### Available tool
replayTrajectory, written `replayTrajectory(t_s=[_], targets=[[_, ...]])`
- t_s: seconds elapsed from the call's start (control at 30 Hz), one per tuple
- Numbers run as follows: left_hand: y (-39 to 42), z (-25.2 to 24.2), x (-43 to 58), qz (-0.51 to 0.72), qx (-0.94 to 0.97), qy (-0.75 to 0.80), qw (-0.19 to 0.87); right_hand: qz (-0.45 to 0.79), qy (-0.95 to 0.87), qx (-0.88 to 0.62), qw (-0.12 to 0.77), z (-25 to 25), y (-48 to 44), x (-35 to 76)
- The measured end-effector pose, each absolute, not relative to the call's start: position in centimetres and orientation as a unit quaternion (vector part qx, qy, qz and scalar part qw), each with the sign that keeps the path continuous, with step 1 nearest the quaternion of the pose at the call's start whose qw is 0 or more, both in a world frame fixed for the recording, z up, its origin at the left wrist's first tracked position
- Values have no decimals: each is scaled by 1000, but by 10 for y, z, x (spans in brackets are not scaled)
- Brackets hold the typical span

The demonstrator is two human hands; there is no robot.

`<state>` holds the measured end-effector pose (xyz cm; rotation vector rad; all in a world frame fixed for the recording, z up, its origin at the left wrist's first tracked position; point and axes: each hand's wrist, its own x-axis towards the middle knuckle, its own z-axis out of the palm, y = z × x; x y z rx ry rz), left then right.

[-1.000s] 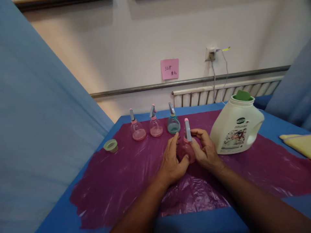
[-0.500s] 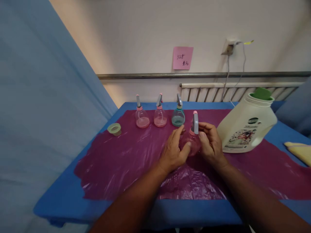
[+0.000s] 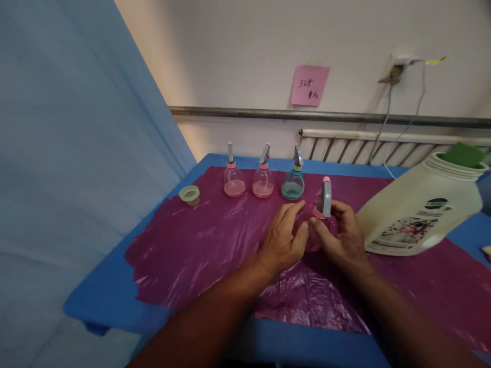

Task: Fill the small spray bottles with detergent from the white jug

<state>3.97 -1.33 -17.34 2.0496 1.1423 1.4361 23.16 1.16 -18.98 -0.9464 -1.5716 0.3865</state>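
Observation:
A pink see-through spray bottle with a grey trigger head and pink collar stands upright between my hands. My left hand is curved round its left side, thumb against the front. From the right, my right hand grips it, with the thumb across the front just under the collar and the fingers partly hidden behind. Behind stand two pink spray bottles and a green one, each with some liquid at the bottom. A large cream jug with a green piece in its mouth is close by my right hand.
A small pale-green cup-like piece sits at the left. Crinkled purple plastic sheeting covers much of the blue table. A blue curtain hangs at the left. Along the back wall run a metal rail and cables.
The view has shifted, so everything sits further right in it. My right thumb has moved across the bottle's front below the collar. Both hands stay on the bottle.

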Motion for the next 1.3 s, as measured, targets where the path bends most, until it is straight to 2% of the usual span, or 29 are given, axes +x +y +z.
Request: replayTrajectory(t_s=[0.43, 0.67, 0.77, 0.97, 1.13, 1.3], targets=[[-13, -171, 38, 510, 747, 385, 182, 161, -679, -409, 588, -179, 7, 226], [-11, -169, 37, 550, 710, 393, 197, 158, -688, -401, 583, -180, 8, 225], [-2, -171, 37, 595, 626, 434, 256, 160, -688, -406, 579, -182, 8, 225], [22, -173, 36, 662, 371, 441, 480, 164, -688, -406, 578, -182, 8, 226], [23, -170, 34, 668, 308, 408, 541, 167, -686, -407, 579, -181, 8, 226], [20, -168, 34, 662, 298, 405, 555, 170, -686, -401, 583, -182, 9, 226]])
